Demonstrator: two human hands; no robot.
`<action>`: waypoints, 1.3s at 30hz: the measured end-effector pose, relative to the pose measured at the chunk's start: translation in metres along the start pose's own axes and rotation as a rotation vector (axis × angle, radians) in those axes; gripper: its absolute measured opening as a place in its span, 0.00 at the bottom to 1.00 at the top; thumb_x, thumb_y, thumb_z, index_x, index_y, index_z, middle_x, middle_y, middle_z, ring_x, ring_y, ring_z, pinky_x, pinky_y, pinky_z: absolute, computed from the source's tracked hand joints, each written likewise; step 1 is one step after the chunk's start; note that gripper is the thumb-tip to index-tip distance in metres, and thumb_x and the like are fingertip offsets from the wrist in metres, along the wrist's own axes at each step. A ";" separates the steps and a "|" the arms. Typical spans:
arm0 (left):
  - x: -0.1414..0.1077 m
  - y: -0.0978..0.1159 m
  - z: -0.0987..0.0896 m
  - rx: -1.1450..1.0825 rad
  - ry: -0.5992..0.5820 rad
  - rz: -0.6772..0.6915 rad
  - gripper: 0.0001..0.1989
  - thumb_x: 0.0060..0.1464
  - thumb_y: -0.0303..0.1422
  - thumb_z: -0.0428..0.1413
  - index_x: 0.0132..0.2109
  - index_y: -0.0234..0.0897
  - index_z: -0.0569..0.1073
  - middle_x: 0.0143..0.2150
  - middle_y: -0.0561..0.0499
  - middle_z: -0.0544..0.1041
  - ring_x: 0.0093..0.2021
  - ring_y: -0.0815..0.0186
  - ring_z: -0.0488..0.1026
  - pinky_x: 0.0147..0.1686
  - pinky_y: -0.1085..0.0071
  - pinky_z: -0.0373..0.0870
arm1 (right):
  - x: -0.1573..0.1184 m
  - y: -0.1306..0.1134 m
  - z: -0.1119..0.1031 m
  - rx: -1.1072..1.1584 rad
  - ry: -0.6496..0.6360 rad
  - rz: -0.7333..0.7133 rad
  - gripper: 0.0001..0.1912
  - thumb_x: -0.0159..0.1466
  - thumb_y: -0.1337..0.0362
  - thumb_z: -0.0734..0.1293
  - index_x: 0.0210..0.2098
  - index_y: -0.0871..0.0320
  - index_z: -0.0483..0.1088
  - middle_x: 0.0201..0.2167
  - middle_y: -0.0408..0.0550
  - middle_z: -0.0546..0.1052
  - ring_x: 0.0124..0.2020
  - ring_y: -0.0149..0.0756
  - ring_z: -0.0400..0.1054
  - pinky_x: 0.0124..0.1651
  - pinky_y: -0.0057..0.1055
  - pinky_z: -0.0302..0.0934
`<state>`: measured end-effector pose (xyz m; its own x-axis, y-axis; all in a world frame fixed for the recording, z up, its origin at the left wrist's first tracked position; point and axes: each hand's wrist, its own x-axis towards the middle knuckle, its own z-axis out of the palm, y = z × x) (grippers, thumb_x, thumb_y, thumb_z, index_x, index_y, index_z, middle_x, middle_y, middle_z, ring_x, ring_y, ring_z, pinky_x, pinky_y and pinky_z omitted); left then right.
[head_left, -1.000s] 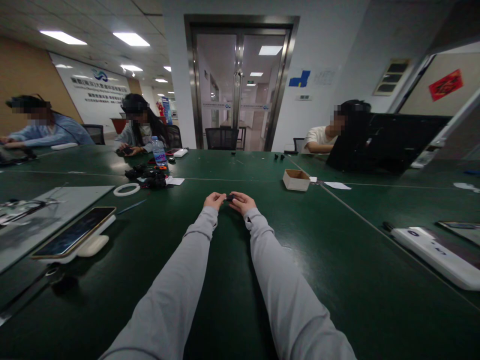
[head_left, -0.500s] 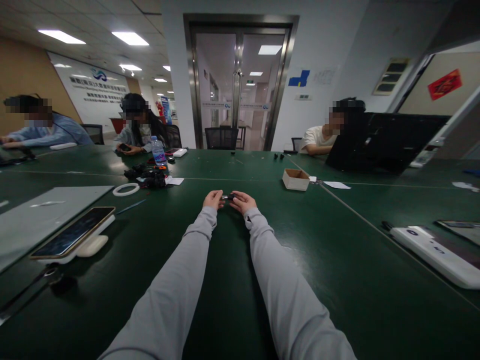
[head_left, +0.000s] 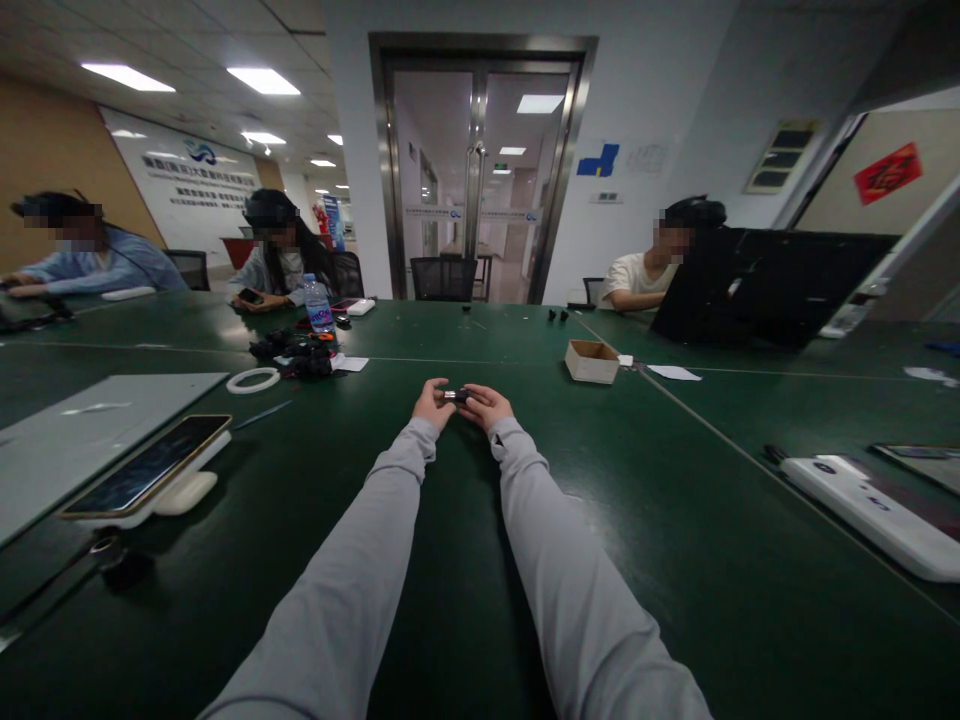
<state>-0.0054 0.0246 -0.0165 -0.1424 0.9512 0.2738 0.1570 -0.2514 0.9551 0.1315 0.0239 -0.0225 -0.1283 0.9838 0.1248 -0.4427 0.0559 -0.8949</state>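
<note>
The small black stick (head_left: 457,396) sat clamped in our right fingers (head_left: 474,390), our left fingers (head_left: 436,383) apart around its silver end (head_left: 449,395). We judged it light and stiff, best gripped by its dark body (head_left: 461,397).

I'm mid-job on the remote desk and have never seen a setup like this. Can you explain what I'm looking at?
There is no machine: a person in gray sleeves is working bare-handed. Every picture comes from one camera worn on that person's head, looking forward and down. The right hand holds a small dark item with a shiny end. The left hand has its thumb and finger parted around that end; whether they touch it, I can't tell. On the green table are an open box, a white ring and a bottle.
</note>
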 end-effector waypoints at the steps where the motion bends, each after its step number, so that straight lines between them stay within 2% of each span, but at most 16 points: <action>1: 0.000 0.000 0.000 0.002 -0.007 0.005 0.22 0.37 0.29 0.58 0.44 0.37 0.66 0.29 0.54 0.70 0.22 0.75 0.65 0.26 0.76 0.64 | 0.000 0.000 0.000 0.002 -0.001 -0.001 0.16 0.46 0.73 0.70 0.35 0.56 0.70 0.37 0.46 0.75 0.35 0.35 0.72 0.42 0.38 0.67; 5: 0.004 0.000 -0.001 -0.006 -0.012 -0.104 0.16 0.46 0.35 0.52 0.44 0.37 0.66 0.26 0.54 0.68 0.19 0.75 0.62 0.21 0.77 0.62 | 0.000 -0.001 0.001 -0.006 -0.007 0.010 0.15 0.47 0.73 0.69 0.34 0.56 0.70 0.35 0.45 0.75 0.34 0.35 0.72 0.42 0.38 0.67; 10: 0.006 0.001 -0.001 -0.071 0.046 -0.105 0.19 0.40 0.30 0.57 0.43 0.37 0.67 0.35 0.50 0.69 0.25 0.74 0.66 0.21 0.78 0.63 | -0.001 -0.002 0.001 -0.011 -0.008 0.016 0.14 0.48 0.74 0.68 0.34 0.56 0.70 0.35 0.46 0.75 0.34 0.34 0.72 0.43 0.39 0.67; 14: 0.004 0.004 -0.001 -0.111 0.037 -0.227 0.15 0.48 0.37 0.51 0.43 0.35 0.65 0.26 0.53 0.68 0.19 0.75 0.63 0.16 0.78 0.60 | -0.001 -0.002 0.001 -0.011 -0.016 0.015 0.14 0.48 0.74 0.68 0.34 0.57 0.70 0.36 0.46 0.75 0.35 0.34 0.72 0.42 0.38 0.67; 18: 0.003 0.007 -0.002 -0.126 0.017 -0.150 0.16 0.43 0.31 0.56 0.42 0.37 0.66 0.30 0.53 0.69 0.22 0.76 0.66 0.19 0.79 0.62 | 0.000 -0.001 0.000 -0.007 -0.016 0.019 0.15 0.47 0.74 0.69 0.35 0.57 0.70 0.37 0.46 0.75 0.37 0.36 0.71 0.42 0.38 0.67; 22: 0.001 0.008 -0.001 -0.078 0.003 -0.251 0.13 0.50 0.36 0.50 0.42 0.35 0.65 0.24 0.54 0.67 0.16 0.76 0.62 0.15 0.79 0.58 | 0.000 -0.001 0.000 -0.004 -0.016 0.019 0.15 0.47 0.75 0.69 0.35 0.57 0.70 0.36 0.46 0.75 0.37 0.35 0.71 0.41 0.37 0.68; 26: -0.001 0.010 0.000 -0.039 -0.022 -0.154 0.15 0.46 0.31 0.54 0.43 0.37 0.65 0.25 0.56 0.67 0.17 0.78 0.63 0.16 0.81 0.60 | -0.001 -0.002 0.001 0.002 -0.013 0.015 0.15 0.47 0.75 0.68 0.34 0.57 0.70 0.36 0.45 0.75 0.37 0.35 0.71 0.41 0.37 0.68; 28: -0.002 0.010 0.000 -0.043 -0.022 -0.185 0.15 0.46 0.33 0.54 0.44 0.37 0.65 0.25 0.55 0.68 0.17 0.77 0.64 0.16 0.81 0.60 | -0.002 -0.004 0.002 0.002 -0.005 0.022 0.15 0.47 0.75 0.68 0.34 0.57 0.70 0.36 0.45 0.75 0.36 0.34 0.71 0.41 0.37 0.68; 30: -0.002 0.011 -0.001 -0.022 -0.030 -0.241 0.14 0.51 0.38 0.49 0.43 0.35 0.65 0.21 0.56 0.66 0.14 0.76 0.62 0.14 0.80 0.57 | -0.004 -0.005 0.004 -0.007 0.002 0.028 0.15 0.47 0.75 0.68 0.34 0.58 0.70 0.35 0.46 0.75 0.36 0.34 0.71 0.40 0.36 0.68; 32: -0.001 0.011 -0.001 -0.009 -0.043 -0.241 0.13 0.52 0.37 0.47 0.42 0.35 0.65 0.18 0.57 0.64 0.13 0.76 0.60 0.13 0.80 0.56 | -0.004 -0.006 0.005 -0.018 0.007 0.027 0.15 0.47 0.75 0.68 0.34 0.58 0.70 0.36 0.46 0.75 0.36 0.34 0.70 0.40 0.36 0.68; 35: -0.001 0.011 -0.002 -0.056 -0.039 -0.213 0.13 0.49 0.31 0.51 0.43 0.36 0.65 0.20 0.57 0.66 0.15 0.76 0.63 0.15 0.81 0.58 | -0.004 -0.005 0.005 -0.023 0.012 0.028 0.15 0.46 0.75 0.68 0.34 0.58 0.69 0.36 0.46 0.75 0.37 0.34 0.70 0.40 0.35 0.68; 39: -0.002 0.013 -0.002 -0.064 -0.052 -0.256 0.12 0.51 0.36 0.48 0.42 0.35 0.66 0.17 0.59 0.63 0.12 0.77 0.58 0.12 0.80 0.54 | -0.002 -0.003 0.002 -0.017 0.000 0.027 0.15 0.47 0.75 0.68 0.34 0.58 0.69 0.36 0.46 0.74 0.37 0.34 0.70 0.41 0.36 0.68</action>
<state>-0.0053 0.0188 -0.0044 -0.1188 0.9928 0.0177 0.0605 -0.0105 0.9981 0.1310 0.0217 -0.0191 -0.1397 0.9851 0.1002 -0.4241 0.0319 -0.9051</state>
